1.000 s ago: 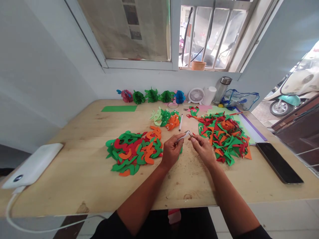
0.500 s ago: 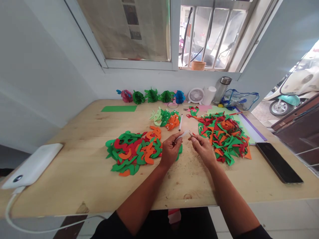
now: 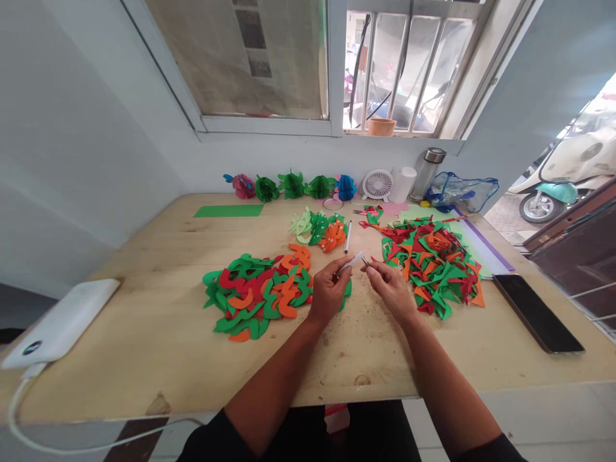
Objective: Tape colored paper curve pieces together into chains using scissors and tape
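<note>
Though half-hidden, the left hand grips paper, the right hand an unclear sliver.

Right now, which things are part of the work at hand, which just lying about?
In use: left hand, holding a white strip; right hand, pinching a small dark-tipped item; left cut-paper pile; right cut-paper pile.
Lying about: white pen, phone, power bank, small fan, steel-capped bottle.

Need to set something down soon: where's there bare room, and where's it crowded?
The wooden table is bare between the left pile of paper cutouts and the white power bank, and in front of your left hand and right hand. It's crowded at the right pile of cutouts, beside the phone.
</note>
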A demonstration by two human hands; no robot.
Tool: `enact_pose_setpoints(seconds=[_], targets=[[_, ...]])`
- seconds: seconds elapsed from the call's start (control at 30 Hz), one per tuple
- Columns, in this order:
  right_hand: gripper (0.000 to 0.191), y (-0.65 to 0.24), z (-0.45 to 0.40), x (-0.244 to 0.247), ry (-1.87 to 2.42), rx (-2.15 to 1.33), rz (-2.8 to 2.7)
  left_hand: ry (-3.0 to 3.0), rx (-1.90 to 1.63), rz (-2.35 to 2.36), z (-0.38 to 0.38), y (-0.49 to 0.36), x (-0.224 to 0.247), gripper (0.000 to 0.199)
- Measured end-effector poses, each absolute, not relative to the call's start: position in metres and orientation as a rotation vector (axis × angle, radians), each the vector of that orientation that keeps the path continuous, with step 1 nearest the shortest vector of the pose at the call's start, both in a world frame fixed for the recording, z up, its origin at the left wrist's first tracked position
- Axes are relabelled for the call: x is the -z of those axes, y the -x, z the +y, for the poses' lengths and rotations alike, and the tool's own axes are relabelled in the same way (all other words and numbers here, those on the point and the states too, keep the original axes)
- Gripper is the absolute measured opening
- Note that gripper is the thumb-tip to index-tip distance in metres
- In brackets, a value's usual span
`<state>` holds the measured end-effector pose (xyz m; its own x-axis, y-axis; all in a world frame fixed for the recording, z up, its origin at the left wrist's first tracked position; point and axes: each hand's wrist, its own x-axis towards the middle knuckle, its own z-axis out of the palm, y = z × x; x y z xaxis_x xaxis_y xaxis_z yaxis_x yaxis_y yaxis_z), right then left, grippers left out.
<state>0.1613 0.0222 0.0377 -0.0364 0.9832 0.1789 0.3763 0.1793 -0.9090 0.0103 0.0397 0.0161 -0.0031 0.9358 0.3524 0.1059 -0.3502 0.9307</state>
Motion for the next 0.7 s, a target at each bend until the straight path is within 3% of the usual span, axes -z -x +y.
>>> enact_pose_setpoints(seconds=[0.7], targets=[[0.039, -0.1598, 0.021, -0.0384, 1.393, -0.8, -1.526, -1.559, -1.387, 1.082, 0.0396, -0.0095, -0.0113, 0.03]])
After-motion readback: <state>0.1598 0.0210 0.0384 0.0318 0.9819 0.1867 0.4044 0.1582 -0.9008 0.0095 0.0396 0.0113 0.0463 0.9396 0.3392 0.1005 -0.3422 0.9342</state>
